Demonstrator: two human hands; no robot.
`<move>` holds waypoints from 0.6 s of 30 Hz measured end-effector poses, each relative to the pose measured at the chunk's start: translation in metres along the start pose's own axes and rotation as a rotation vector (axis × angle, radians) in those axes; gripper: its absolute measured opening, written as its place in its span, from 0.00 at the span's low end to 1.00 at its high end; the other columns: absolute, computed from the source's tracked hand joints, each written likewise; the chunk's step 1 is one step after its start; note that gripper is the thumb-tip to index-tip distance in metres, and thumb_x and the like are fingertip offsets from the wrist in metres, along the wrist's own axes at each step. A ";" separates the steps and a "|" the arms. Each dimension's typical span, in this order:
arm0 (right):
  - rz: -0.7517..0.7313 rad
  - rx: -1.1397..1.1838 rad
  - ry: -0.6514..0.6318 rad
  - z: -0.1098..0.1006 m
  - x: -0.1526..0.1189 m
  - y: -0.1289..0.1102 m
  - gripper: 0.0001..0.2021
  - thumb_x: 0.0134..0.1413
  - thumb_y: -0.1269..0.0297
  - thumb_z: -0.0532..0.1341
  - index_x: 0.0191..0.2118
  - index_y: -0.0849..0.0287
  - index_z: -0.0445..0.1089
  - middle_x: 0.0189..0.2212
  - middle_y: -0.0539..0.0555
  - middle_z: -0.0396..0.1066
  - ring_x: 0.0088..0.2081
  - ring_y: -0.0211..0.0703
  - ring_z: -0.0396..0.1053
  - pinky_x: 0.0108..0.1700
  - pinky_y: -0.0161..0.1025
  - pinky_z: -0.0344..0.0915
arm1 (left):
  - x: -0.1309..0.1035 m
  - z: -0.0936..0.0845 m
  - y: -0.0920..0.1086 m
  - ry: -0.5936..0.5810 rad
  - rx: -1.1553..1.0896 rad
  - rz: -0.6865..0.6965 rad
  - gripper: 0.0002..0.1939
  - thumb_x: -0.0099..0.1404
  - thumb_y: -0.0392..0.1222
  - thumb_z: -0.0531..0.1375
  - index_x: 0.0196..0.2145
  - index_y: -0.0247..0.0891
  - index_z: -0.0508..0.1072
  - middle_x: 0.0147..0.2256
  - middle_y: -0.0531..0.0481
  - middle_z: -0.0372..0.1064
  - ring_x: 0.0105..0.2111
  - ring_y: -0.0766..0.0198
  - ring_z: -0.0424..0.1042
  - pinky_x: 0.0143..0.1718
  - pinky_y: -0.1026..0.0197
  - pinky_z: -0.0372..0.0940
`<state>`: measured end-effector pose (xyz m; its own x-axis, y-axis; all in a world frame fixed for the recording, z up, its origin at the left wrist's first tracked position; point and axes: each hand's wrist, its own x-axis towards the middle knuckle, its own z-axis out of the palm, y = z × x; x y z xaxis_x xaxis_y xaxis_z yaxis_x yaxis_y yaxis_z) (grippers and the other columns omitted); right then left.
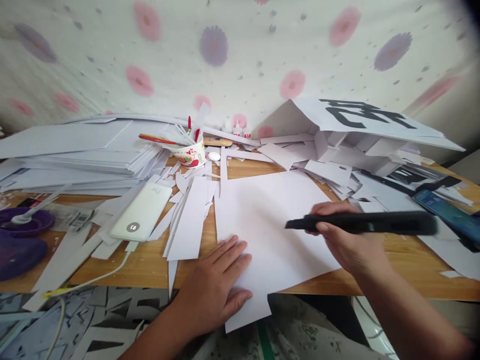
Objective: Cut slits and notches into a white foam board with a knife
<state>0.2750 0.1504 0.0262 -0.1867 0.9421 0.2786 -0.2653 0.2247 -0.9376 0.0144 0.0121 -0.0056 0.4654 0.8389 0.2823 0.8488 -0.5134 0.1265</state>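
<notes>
A large white sheet (270, 215) lies on the wooden table, its lower corner jutting past the front edge. My left hand (215, 282) rests flat on the sheet's lower left part, fingers spread. My right hand (347, 235) is closed around a black cutter-like tool (367, 222), held nearly level over the right part of the sheet with its tip pointing left. Whether the tip touches the sheet cannot be told. Narrow white strips (189, 217) lie just left of the sheet.
At the left are stacked white boards (75, 145), a white power bank (141, 210) with a cable, and a purple dish (28, 220). A paper cup (193, 154) of tools stands behind. White boxlike pieces (345, 142), offcuts and a phone (450, 212) lie at the right.
</notes>
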 end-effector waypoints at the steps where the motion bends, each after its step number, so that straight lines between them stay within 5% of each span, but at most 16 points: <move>1: -0.007 -0.028 -0.085 0.013 0.007 0.004 0.11 0.38 0.67 0.73 0.31 0.58 0.74 0.31 0.53 0.74 0.28 0.41 0.72 0.29 0.39 0.72 | 0.000 0.000 0.000 -0.007 -0.002 -0.004 0.27 0.66 0.53 0.57 0.58 0.35 0.64 0.61 0.41 0.59 0.63 0.49 0.54 0.59 0.43 0.63; 8: -0.033 -0.112 -0.516 0.072 0.043 0.047 0.08 0.47 0.67 0.69 0.36 0.56 0.73 0.34 0.51 0.74 0.34 0.40 0.72 0.37 0.40 0.71 | 0.000 -0.001 -0.001 -0.008 -0.046 -0.013 0.27 0.65 0.52 0.58 0.57 0.34 0.65 0.61 0.40 0.59 0.63 0.47 0.54 0.60 0.42 0.61; 18: -0.035 -0.028 -0.505 0.073 0.041 0.063 0.08 0.51 0.70 0.68 0.38 0.54 0.73 0.37 0.51 0.75 0.34 0.39 0.73 0.38 0.40 0.72 | 0.002 -0.001 -0.001 0.084 0.010 0.004 0.24 0.63 0.49 0.59 0.53 0.34 0.69 0.58 0.41 0.63 0.61 0.48 0.59 0.58 0.46 0.64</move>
<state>0.1818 0.1852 -0.0067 -0.6144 0.6972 0.3693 -0.2555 0.2670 -0.9292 0.0145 0.0143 -0.0041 0.4463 0.8184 0.3619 0.8497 -0.5144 0.1156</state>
